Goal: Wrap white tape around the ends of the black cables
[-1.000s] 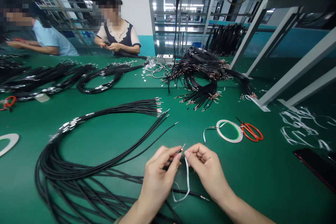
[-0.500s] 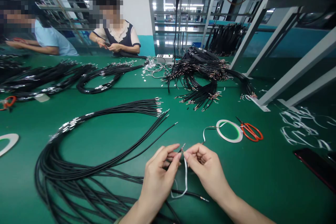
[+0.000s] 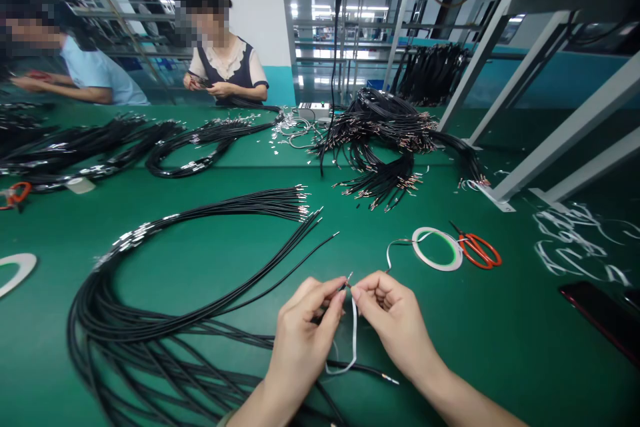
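My left hand (image 3: 303,330) is closed in a pinch on a black cable, whose stripped tip (image 3: 350,276) pokes up between my two hands. Thumb and forefinger of my right hand (image 3: 397,323) pinch a narrow white tape (image 3: 355,333) right at that tip. From there the tape hangs in a loop below my fingers. Another cable end (image 3: 390,379) lies on the table beneath my hands. To the left, a curved bundle of black cables (image 3: 83,307) rests with its bare ends pointing right. My fingers partly hide the contact between tape and cable.
A white tape roll (image 3: 417,257) lies beside orange-handled scissors (image 3: 483,251). Cut white strips (image 3: 570,240) and a dark phone (image 3: 600,320) are at right. Cable piles (image 3: 385,120) and grey posts (image 3: 565,133) stand farther back. Two co-workers (image 3: 230,67) are across the table.
My left forefinger has moved slightly right, closer to the cable tip. My right hand has hardly moved. Across the table, a co-worker's hands have shifted a little.
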Action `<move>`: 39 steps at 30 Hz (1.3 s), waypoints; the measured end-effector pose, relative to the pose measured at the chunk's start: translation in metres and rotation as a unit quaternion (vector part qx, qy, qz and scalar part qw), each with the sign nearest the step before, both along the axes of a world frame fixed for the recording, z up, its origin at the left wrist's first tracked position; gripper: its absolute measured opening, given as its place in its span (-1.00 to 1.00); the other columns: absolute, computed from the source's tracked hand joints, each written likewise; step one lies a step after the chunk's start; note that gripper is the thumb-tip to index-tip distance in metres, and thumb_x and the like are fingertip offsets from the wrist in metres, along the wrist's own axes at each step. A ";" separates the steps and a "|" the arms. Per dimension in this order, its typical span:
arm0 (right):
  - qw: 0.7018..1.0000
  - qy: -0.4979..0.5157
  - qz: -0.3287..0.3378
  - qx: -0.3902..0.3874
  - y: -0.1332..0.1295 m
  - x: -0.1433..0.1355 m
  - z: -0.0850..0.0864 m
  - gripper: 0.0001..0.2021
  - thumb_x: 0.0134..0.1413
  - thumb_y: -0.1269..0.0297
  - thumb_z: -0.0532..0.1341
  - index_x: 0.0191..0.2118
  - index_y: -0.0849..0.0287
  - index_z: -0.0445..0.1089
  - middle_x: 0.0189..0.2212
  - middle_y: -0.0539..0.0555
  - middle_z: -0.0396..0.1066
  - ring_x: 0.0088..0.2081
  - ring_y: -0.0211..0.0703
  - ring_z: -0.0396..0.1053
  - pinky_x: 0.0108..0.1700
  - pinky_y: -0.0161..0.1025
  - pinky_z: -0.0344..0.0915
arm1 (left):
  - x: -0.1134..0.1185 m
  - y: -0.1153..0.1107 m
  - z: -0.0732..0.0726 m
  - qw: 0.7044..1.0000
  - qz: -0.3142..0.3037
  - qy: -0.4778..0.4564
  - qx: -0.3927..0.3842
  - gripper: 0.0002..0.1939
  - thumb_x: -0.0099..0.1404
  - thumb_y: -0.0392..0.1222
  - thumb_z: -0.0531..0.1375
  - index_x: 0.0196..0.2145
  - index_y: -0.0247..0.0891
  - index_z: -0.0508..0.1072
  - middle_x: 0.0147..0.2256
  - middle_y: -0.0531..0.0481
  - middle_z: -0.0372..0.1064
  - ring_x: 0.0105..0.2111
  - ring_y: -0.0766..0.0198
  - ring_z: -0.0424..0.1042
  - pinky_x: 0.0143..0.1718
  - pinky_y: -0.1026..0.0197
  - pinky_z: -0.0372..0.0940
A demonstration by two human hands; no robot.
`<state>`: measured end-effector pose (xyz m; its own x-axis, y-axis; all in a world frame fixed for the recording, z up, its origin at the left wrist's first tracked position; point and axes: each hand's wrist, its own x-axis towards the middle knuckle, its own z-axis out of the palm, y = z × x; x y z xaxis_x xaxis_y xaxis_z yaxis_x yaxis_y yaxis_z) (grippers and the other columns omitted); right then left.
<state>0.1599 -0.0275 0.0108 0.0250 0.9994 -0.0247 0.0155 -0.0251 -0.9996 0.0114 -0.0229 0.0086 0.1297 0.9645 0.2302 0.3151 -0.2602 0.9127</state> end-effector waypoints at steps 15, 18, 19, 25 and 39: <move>1.000 -0.011 0.001 0.003 0.001 -0.002 0.000 -0.79 0.08 0.17 0.22 -0.44 0.21 0.37 -0.58 -0.06 0.30 -0.54 -0.29 0.19 -0.49 -0.35 0.12 | 0.002 0.011 0.013 0.924 -0.027 -0.233 -0.302 -0.72 0.11 -0.09 0.29 -0.27 -0.33 0.48 -0.54 0.08 0.33 -0.62 0.45 0.23 -0.55 0.38 0.15; 0.999 -0.030 0.000 0.019 0.000 -0.003 0.001 -0.82 0.09 0.21 0.21 -0.43 0.20 0.38 -0.56 -0.04 0.34 -0.53 -0.28 0.21 -0.48 -0.35 0.15 | -0.001 0.014 0.012 0.915 -0.038 -0.243 -0.318 -0.74 0.14 -0.05 0.26 -0.35 -0.32 0.49 -0.56 0.11 0.30 -0.63 0.48 0.19 -0.57 0.40 0.08; 0.999 -0.038 0.000 0.023 0.000 -0.003 0.002 -0.82 0.10 0.21 0.21 -0.43 0.20 0.38 -0.56 -0.04 0.35 -0.52 -0.28 0.22 -0.48 -0.35 0.15 | -0.001 0.014 0.012 0.915 -0.038 -0.244 -0.320 -0.74 0.14 -0.04 0.26 -0.37 -0.32 0.49 -0.56 0.12 0.28 -0.64 0.49 0.17 -0.58 0.40 0.06; 0.994 -0.100 0.002 0.053 -0.005 -0.004 0.002 -0.85 0.10 0.26 0.20 -0.43 0.21 0.38 -0.57 -0.02 0.34 -0.56 -0.29 0.16 -0.53 -0.34 0.11 | 0.001 0.015 0.008 0.907 -0.041 -0.256 -0.331 -0.73 0.14 -0.03 0.27 -0.41 -0.34 0.46 -0.58 0.15 0.21 -0.65 0.51 0.08 -0.60 0.41 -0.05; 0.996 -0.081 -0.003 0.036 -0.004 -0.004 0.000 -0.86 0.15 0.26 0.16 -0.40 0.18 0.36 -0.50 -0.02 0.38 -0.47 -0.25 0.28 -0.42 -0.32 0.23 | -0.002 0.015 0.007 0.891 -0.037 -0.303 -0.337 -0.78 0.16 -0.10 0.27 -0.38 -0.36 0.47 -0.54 0.11 0.27 -0.60 0.50 0.13 -0.52 0.41 0.05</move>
<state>0.1555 -0.0320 0.0103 0.0278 0.9982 0.0526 0.1759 0.0469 -0.9833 0.0092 -0.0083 0.0159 0.2474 0.9039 -0.3490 -0.2835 0.4120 0.8660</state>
